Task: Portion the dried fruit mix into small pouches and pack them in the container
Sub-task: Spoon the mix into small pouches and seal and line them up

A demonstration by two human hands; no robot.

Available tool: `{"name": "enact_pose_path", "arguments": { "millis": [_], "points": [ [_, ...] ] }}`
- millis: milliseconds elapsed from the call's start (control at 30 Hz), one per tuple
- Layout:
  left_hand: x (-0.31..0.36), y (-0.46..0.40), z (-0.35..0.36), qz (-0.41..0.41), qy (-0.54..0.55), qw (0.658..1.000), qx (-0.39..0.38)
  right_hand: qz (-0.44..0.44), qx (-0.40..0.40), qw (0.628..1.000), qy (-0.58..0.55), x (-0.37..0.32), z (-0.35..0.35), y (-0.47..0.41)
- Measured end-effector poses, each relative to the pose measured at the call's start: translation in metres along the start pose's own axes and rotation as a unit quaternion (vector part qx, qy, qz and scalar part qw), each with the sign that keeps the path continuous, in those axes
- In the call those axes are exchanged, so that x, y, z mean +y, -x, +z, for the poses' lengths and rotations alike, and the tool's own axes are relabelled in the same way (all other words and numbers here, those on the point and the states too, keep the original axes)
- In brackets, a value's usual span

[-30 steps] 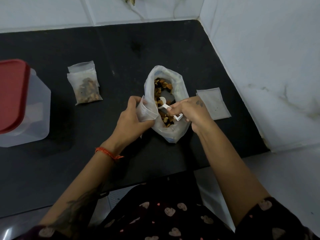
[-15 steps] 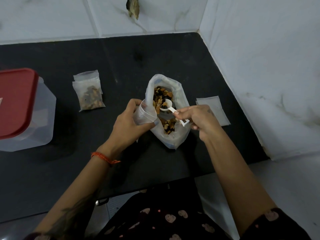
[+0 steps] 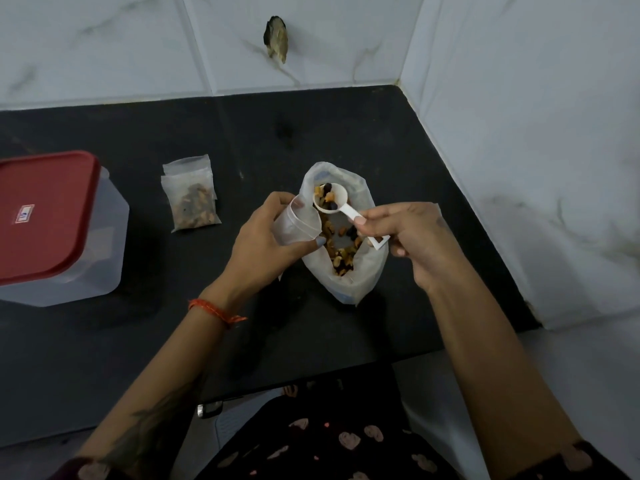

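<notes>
scoop point(image 3: 331, 201) bowl up-left, handle down-right

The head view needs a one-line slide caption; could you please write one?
Right hand lifts a loaded white scoop toward the small pouch held open by the left hand.

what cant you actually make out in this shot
Head view:
- container: left part cut off by the frame edge; red lid hides the inside.
- lid label: too small to read.
- small pouch: bottom hidden by the left hand.
</notes>
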State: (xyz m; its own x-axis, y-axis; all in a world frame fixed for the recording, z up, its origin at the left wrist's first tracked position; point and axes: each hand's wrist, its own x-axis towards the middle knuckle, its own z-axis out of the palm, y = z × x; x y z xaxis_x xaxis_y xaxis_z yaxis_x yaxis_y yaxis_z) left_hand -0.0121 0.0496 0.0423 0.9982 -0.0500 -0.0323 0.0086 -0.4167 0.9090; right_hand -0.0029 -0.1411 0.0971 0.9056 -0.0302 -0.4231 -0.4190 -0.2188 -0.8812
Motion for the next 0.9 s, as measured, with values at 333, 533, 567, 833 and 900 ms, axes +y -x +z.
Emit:
{"name": "enact_pose_path", "arguments": {
  "millis": [333, 533, 567, 833, 900],
  "points": [
    [0.001, -0.005, -0.008, 0.022, 0.038, 0.999, -0.018, -0.368, 0.119, 0.837, 0.387, 0.007, 0.027, 0.009],
    [-0.002, -0.006, -0.009, 0.034, 0.069, 0.996, -0.037, -0.502, 0.228, 0.721, 0.421, 0.027, 0.034, 0.002],
    [-0.002, -0.005, -0.010, 0.033, 0.074, 0.996, -0.040, -0.517, 0.243, 0.709, 0.413, 0.030, 0.035, 0.002],
    [-0.001, -0.002, -0.011, 0.042, 0.078, 0.994, -0.061, -0.521, 0.249, 0.749, 0.324, 0.049, 0.042, -0.002],
    [-0.003, -0.002, -0.012, 0.040, 0.078, 0.994, -0.069, -0.455, 0.208, 0.831, 0.244, 0.045, 0.043, 0.002]
  ]
}}
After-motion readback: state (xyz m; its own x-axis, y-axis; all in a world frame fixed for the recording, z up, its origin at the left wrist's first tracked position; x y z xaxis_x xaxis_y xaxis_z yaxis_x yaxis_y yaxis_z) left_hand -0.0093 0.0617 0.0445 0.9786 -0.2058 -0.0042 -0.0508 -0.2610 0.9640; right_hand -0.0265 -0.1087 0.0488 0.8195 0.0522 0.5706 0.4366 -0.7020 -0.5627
